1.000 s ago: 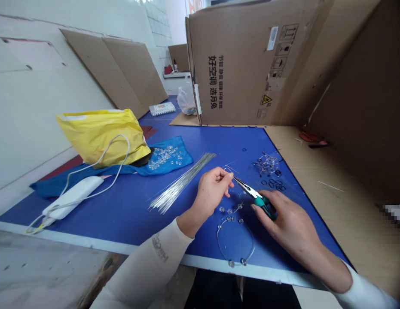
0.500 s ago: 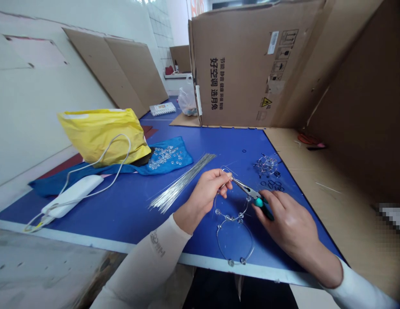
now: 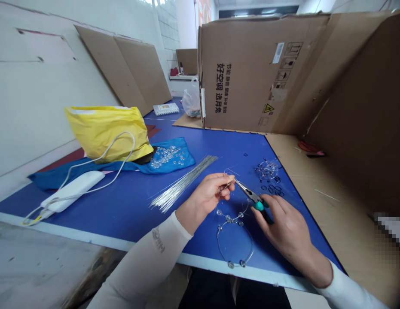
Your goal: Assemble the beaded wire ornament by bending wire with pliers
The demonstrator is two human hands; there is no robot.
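My left hand (image 3: pixel 215 191) is closed in a pinch on a thin wire (image 3: pixel 231 171) that loops above the fingertips. In my right hand (image 3: pixel 285 219) are long-nose pliers (image 3: pixel 252 198) with green and black handles, their tips meeting the wire at my left fingertips. Below the hands lie rings of wire with clear beads (image 3: pixel 230 219), the lower ring (image 3: pixel 251 246) near the table's front edge. Whether the held wire joins these rings I cannot tell. Left of my left hand lies a bundle of straight wires (image 3: pixel 183 184).
Clear beads (image 3: pixel 167 156) lie on a blue cloth (image 3: pixel 187 161) beside a yellow bag (image 3: pixel 112 133). A white power strip (image 3: pixel 74 191) with its cord is at the left. Black rings (image 3: pixel 273 189) and a beaded wire heap (image 3: pixel 267 169) lie right. A large cardboard box (image 3: pixel 251 77) stands behind.
The camera view has shifted slightly, so the scene sits a little lower and farther right. Both hands keep their grip, with the plier tips still at the wire.
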